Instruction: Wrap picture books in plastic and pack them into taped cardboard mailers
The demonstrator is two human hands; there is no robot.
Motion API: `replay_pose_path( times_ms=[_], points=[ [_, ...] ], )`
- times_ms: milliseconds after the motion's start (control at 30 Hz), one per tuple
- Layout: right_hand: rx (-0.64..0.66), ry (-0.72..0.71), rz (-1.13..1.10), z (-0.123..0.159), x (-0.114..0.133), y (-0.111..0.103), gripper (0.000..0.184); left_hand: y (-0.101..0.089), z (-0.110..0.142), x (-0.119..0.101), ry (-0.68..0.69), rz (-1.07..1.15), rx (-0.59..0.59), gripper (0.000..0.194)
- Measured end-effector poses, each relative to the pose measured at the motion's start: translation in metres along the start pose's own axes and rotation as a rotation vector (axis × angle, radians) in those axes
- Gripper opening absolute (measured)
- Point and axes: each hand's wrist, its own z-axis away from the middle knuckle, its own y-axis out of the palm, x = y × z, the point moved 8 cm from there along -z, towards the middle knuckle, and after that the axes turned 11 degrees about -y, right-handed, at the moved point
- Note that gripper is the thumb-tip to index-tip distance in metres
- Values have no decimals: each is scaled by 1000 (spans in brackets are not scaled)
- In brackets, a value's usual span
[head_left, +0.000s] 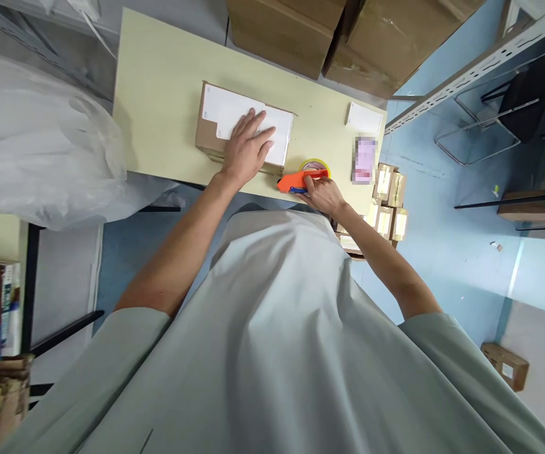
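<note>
A cardboard box (209, 133) lies on the pale yellow table, with a white sheet (279, 126) across its top. My left hand (247, 146) rests on that sheet, palm down with the fingers spread. At the table's near edge, right of the box, my right hand (323, 194) is closed around an orange tape dispenser (293, 181) with a blue part on its side. A roll of tape with a yellow rim (314, 162) shows just behind the dispenser; whether it is mounted in it I cannot tell.
On the table's (159, 88) right end are a small white box (364, 118) and a blurred pink item (363, 160). Large cartons (281, 34) stand behind. Several small taped boxes (385, 180) are stacked at the right. A big plastic bag (40, 139) bulges at the left.
</note>
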Motion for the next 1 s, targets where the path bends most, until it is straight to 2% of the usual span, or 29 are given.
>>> replay_pose_path(
  times_ms=[233,433,667,733,867,1000],
  points=[
    [7,-17,-1,-3,-7,-1,68,-3,-1,-4,-32,-3,-10,85],
    [19,-8,22,-2,-13,-6,69,-3,-1,-8,-29,21,28,89],
    [-25,5,8,-8,-23,-3,69,-6,2,-10,-39,-79,20,104],
    [-33,6,6,-11,-25,-1,69,-7,2,-11,-40,-45,24,97],
    [-56,-6,13,-15,-26,1,68,-10,4,-12,-21,56,21,69],
    [-47,-7,2,-16,-22,2,67,-11,5,-15,-14,92,46,64]
  ],
)
